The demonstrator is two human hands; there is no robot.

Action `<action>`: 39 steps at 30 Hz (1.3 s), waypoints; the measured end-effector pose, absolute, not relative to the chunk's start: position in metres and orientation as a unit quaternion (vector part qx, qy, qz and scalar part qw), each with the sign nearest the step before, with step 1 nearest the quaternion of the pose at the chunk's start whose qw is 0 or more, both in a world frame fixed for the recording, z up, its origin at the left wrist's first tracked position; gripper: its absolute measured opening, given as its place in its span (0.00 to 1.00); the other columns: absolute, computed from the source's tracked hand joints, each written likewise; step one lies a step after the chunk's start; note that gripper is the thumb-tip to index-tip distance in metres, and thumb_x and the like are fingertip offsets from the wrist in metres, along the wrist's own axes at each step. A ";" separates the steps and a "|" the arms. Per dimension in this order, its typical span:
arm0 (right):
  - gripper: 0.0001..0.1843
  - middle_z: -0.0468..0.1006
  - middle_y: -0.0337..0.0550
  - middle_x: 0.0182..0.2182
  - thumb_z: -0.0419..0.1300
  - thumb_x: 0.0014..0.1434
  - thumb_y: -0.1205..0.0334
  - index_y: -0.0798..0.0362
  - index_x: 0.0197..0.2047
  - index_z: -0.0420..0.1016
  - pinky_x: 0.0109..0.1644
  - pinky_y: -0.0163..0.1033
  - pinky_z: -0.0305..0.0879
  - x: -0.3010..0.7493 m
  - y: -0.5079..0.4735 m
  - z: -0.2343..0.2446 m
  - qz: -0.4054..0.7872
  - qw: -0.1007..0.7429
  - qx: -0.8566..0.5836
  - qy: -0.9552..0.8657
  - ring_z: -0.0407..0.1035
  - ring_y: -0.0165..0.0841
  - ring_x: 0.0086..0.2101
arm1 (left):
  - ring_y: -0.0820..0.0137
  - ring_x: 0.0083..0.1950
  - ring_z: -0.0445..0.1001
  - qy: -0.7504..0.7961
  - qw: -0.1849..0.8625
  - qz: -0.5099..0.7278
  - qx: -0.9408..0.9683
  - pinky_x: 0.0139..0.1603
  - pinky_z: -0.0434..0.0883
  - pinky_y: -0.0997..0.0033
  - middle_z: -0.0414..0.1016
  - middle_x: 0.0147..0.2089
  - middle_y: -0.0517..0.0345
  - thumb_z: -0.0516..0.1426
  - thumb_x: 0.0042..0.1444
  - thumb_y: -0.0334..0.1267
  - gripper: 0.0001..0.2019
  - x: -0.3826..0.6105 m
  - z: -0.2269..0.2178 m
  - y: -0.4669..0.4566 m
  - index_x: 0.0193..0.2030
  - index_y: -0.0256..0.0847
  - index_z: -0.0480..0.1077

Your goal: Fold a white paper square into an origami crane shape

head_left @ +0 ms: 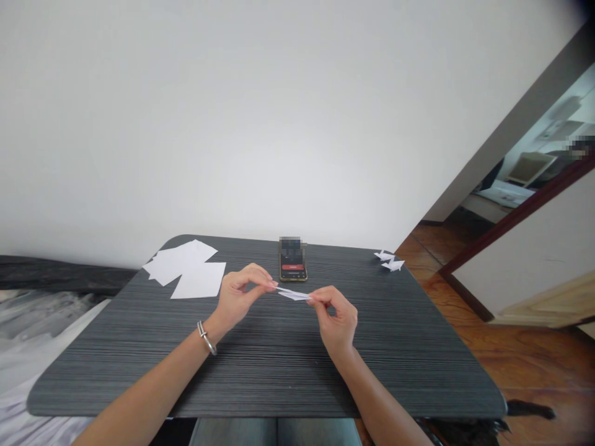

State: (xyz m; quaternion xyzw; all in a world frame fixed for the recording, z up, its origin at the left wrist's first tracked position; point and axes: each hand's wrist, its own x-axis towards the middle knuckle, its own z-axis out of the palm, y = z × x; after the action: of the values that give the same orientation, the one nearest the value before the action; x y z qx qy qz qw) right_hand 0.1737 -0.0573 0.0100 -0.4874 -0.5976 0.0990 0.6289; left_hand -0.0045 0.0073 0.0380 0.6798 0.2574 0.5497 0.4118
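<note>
A narrow piece of folded white paper (294,295) is stretched between my two hands above the middle of the table. My left hand (242,291), with a silver bracelet on its wrist, pinches the left end between thumb and fingers. The right end is pinched by my right hand (335,317). Loose folded layers show along the paper's lower side. Just beyond it a phone (292,266) stands propped up with its screen lit. Two small folded white paper figures (393,265) sit near the table's far right corner.
Several white paper sheets (199,280) lie overlapping at the table's far left. The dark wood-grain table (279,371) has rounded corners and stands against a white wall (297,124). Wooden floor (465,310) and a doorway are on the right. Pale fabric lies to the left.
</note>
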 end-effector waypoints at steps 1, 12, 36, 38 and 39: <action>0.07 0.73 0.40 0.23 0.57 0.53 0.67 0.52 0.24 0.71 0.26 0.35 0.60 0.173 -0.057 0.010 0.113 0.623 -0.496 -0.595 0.67 0.31 0.25 | 0.68 0.32 0.71 0.262 0.412 0.553 0.675 0.36 0.68 0.67 0.74 0.26 0.56 0.61 0.45 0.34 0.02 -0.004 0.038 0.007 0.24 0.41 0.74; 0.10 0.72 0.37 0.15 0.62 0.46 0.60 0.56 0.21 0.68 0.17 0.28 0.52 0.169 -0.046 0.006 0.496 0.584 -0.477 -0.430 0.62 0.24 0.16 | 0.69 0.34 0.72 0.371 0.414 0.520 0.648 0.38 0.67 0.71 0.74 0.30 0.56 0.57 0.50 0.37 0.09 0.000 0.029 0.012 0.38 0.36 0.71; 0.11 0.71 0.35 0.17 0.65 0.43 0.59 0.57 0.23 0.69 0.16 0.25 0.53 0.163 -0.044 -0.001 0.587 0.563 -0.449 -0.370 0.64 0.23 0.17 | 0.73 0.30 0.72 0.352 0.657 0.423 0.515 0.28 0.68 0.76 0.74 0.32 0.57 0.61 0.45 0.37 0.26 0.013 0.018 0.009 0.51 0.37 0.60; 0.11 0.72 0.36 0.18 0.64 0.45 0.57 0.57 0.24 0.70 0.16 0.25 0.53 0.162 -0.045 -0.001 0.588 0.555 -0.448 -0.381 0.66 0.24 0.18 | 0.74 0.28 0.71 0.355 0.641 0.429 0.528 0.27 0.68 0.77 0.73 0.29 0.59 0.61 0.45 0.37 0.25 0.011 0.019 0.010 0.51 0.37 0.60; 0.12 0.72 0.37 0.18 0.62 0.46 0.56 0.57 0.24 0.70 0.16 0.26 0.54 0.162 -0.045 0.000 0.583 0.557 -0.450 -0.385 0.66 0.24 0.18 | 0.74 0.27 0.71 0.358 0.634 0.430 0.534 0.26 0.67 0.77 0.73 0.28 0.60 0.60 0.45 0.37 0.25 0.011 0.020 0.010 0.51 0.37 0.60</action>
State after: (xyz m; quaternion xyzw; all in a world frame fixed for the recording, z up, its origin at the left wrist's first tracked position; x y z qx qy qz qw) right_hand 0.1618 -0.0449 -0.0003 -0.4498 -0.3846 0.5828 0.5569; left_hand 0.0107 0.0105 0.0202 0.5337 0.3583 0.4303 0.6338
